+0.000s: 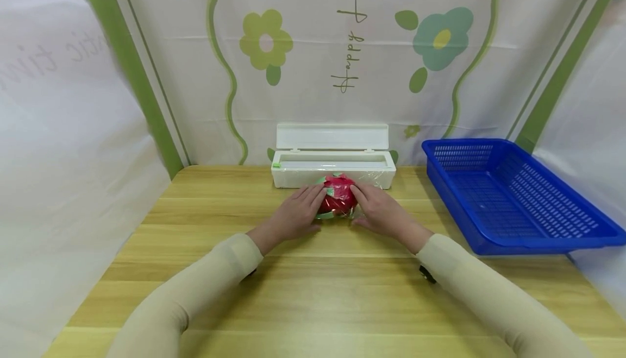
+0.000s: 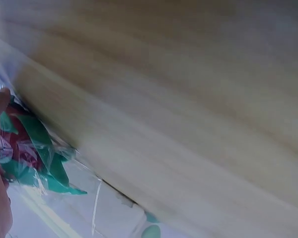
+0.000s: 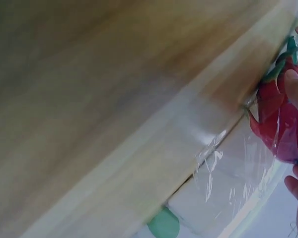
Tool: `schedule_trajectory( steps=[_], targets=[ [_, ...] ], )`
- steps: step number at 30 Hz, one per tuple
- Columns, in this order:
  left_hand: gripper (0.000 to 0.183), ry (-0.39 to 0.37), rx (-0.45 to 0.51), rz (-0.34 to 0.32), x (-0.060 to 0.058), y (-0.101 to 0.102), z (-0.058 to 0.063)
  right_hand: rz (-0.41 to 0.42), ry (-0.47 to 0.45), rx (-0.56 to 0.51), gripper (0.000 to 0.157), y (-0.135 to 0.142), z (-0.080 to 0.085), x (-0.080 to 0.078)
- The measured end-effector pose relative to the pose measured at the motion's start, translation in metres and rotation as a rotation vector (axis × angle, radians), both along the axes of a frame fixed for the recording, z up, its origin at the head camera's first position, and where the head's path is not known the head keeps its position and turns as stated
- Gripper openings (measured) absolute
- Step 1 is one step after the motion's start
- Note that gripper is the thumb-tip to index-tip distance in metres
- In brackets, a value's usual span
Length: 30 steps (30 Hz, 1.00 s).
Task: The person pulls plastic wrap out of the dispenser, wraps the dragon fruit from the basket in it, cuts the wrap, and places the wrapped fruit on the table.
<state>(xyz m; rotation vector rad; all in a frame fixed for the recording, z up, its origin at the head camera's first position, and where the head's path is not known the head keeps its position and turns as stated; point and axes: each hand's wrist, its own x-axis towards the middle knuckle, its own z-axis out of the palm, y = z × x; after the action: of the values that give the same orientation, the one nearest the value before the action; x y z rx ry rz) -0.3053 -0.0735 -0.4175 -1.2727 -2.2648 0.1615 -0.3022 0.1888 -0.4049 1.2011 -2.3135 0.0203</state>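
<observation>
A red dragon fruit (image 1: 338, 195) with green leafy scales lies on the wooden table, covered in clear cling film (image 3: 213, 166). My left hand (image 1: 299, 212) holds it from the left, fingers over its top and thumb low near the tabletop. From the right, my right hand (image 1: 383, 211) grips the other side, its fingertips on the film. Right behind the fruit stands a white cling film dispenser (image 1: 332, 177) with its lid up. Loose film shines across the right part of its front. Both wrist views show only part of each hand.
A blue plastic basket (image 1: 476, 227) stands on the right of the table, its corner reaching past the edge. A green slider (image 1: 276, 165) sits at the dispenser's left end. Behind the table hangs a printed curtain (image 1: 313, 92), with more white cloth at both sides.
</observation>
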Motion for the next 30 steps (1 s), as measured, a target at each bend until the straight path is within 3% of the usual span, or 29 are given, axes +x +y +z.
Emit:
schedule_trajectory(
  steps=[6,11,20,24,30],
  targets=[
    [0.096,0.012,-0.041,0.081,0.003,0.007,0.001,-0.063,0.027,0.012,0.101,-0.006,-0.004,-0.005],
    [0.096,-0.003,-0.053,0.103,-0.001,0.01,-0.001,-0.122,0.056,0.036,0.104,-0.011,-0.004,-0.003],
    [0.094,0.044,-0.042,0.145,-0.005,0.013,-0.003,-0.135,0.178,0.047,0.082,-0.017,-0.008,-0.01],
    [0.088,0.081,-0.036,0.161,-0.007,0.015,-0.003,-0.136,0.181,0.065,0.077,-0.017,-0.007,-0.011],
    [0.06,0.175,-0.027,0.176,-0.009,0.018,-0.003,-0.118,0.168,0.052,0.079,-0.015,-0.007,-0.012]
  ],
)
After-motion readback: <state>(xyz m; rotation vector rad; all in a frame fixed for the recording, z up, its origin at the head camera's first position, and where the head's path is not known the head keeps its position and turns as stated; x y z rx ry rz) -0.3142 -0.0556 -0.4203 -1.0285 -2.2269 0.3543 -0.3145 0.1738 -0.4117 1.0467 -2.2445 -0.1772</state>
